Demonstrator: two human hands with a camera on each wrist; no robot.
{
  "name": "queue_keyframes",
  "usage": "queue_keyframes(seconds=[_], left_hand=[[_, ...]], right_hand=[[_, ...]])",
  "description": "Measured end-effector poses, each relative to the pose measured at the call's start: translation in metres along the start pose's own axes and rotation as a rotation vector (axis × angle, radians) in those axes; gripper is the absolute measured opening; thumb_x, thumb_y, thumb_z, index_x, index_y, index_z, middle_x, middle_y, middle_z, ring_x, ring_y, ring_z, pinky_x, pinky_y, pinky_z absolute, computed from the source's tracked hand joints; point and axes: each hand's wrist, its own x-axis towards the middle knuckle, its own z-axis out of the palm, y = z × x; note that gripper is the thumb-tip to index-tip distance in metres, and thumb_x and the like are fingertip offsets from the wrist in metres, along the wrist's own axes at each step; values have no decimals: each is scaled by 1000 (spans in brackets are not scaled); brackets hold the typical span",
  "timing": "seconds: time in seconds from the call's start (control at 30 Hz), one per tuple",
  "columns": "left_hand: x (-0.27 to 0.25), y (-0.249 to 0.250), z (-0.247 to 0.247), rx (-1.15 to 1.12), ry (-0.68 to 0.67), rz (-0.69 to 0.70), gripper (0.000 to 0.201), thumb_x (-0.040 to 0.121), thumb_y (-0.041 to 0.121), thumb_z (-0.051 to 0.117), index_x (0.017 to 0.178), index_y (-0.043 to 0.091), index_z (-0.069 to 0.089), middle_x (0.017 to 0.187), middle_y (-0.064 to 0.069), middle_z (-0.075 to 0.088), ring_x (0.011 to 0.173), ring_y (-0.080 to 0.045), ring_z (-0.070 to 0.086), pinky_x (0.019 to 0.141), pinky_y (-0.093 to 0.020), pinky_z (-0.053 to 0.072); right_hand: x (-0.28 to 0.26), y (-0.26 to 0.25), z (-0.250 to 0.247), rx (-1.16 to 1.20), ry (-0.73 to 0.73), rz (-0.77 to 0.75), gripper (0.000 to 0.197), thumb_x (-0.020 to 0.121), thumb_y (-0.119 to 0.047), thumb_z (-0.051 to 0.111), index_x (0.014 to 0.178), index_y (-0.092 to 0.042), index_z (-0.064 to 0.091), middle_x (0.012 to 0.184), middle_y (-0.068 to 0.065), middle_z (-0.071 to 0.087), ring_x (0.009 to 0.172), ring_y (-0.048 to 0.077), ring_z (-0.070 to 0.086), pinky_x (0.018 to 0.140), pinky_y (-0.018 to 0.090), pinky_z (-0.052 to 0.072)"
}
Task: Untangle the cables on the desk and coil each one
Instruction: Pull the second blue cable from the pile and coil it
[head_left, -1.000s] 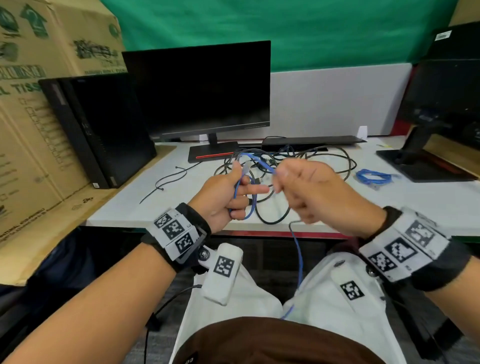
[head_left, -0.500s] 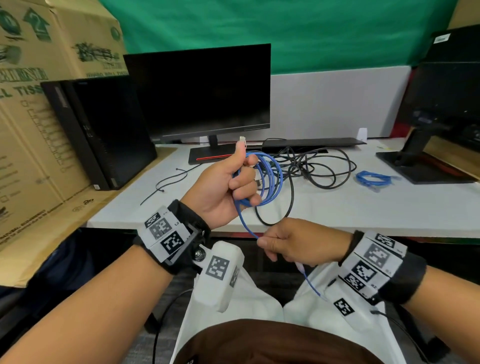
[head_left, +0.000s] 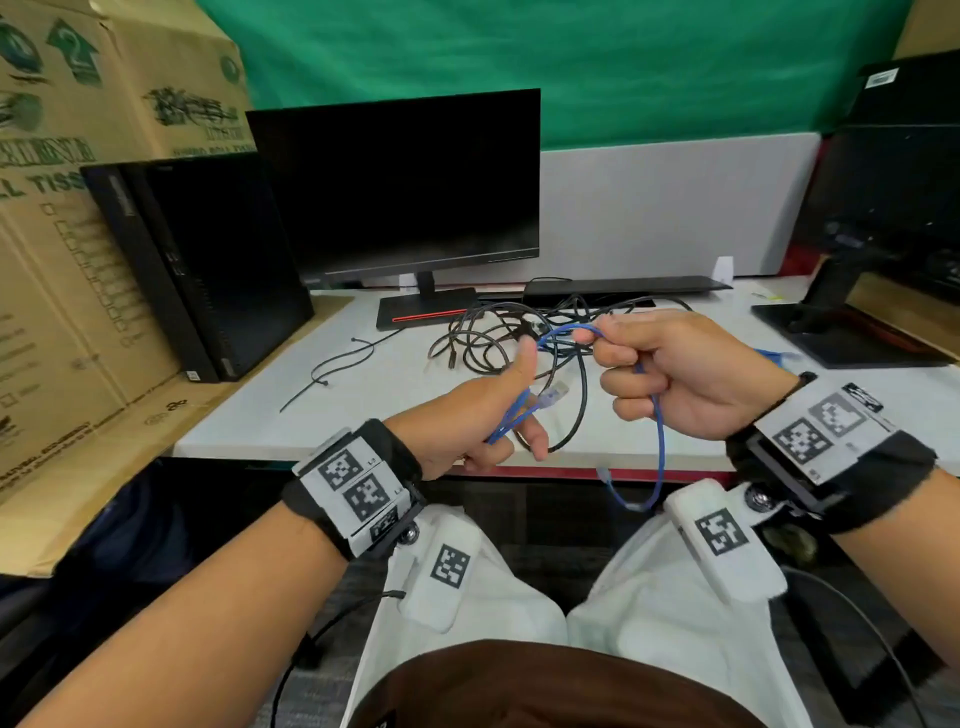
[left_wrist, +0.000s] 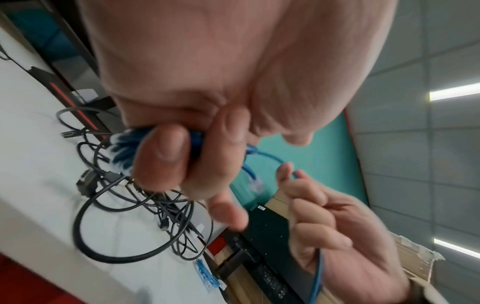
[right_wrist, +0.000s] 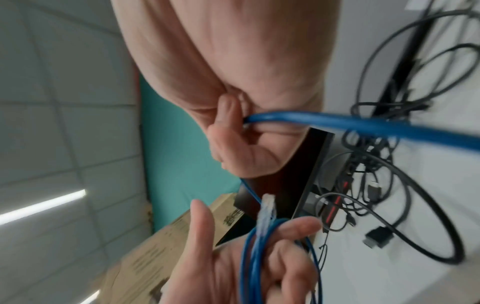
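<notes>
The left hand (head_left: 467, 421) grips the blue cable (head_left: 658, 426) coil; the right hand (head_left: 685, 374), just beside it, pinches the free run. That tail hangs below the right hand over the desk (head_left: 675, 415) edge, so the next wrap probably goes leftward.

Cable tangle (head_left: 519, 338) on desk (head_left: 363, 410) before monitor (head_left: 405, 187); PC tower (head_left: 208, 260) left, 2nd monitor (head_left: 893, 208) right.

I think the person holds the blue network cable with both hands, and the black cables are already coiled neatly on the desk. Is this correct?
Not quite. Both the left hand and the right hand do hold the blue network cable, but the black cables are not coiled: the head view shows them lying in a loose tangle on the desk.
</notes>
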Motion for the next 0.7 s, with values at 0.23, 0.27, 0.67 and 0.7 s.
queue_keyframes(seconds=[0.23, 0.27, 0.67, 0.7], left_hand=[[6, 1, -7, -442, -32, 81, 82, 87, 83, 22, 89, 10, 61, 71, -7, 50, 54, -16, 25, 51, -29, 26], [5, 1, -8, -479, -10, 102, 75, 93, 74, 29, 91, 9, 66, 67, -7, 49, 55, -17, 28, 50, -28, 29], [-4, 15, -18, -970, 88, 321, 53, 98, 60, 33, 63, 21, 42, 36, 8, 22, 37, -10, 29, 51, -31, 49], [-5, 16, -18, -987, 73, 321, 56, 98, 62, 31, 61, 21, 41, 36, 8, 22, 33, -9, 26, 48, -29, 47]], right_hand=[[-17, 19, 36, -343, -271, -110, 12, 100, -16, 55, 104, -13, 66, 66, 4, 51, 38, 9, 27, 38, 21, 32], [-17, 23, 40, -426, -265, -126, 10, 100, -15, 57, 99, -11, 66, 66, 6, 55, 37, 11, 31, 39, 22, 36], [-7, 29, 12, -1430, 117, -145, 40, 95, -45, 57, 74, -15, 73, 60, -11, 69, 56, 4, 62, 61, 25, 45], [-7, 27, 10, -1427, 118, -126, 43, 96, -48, 54, 78, -13, 72, 67, -5, 73, 61, 5, 66, 65, 29, 50]])
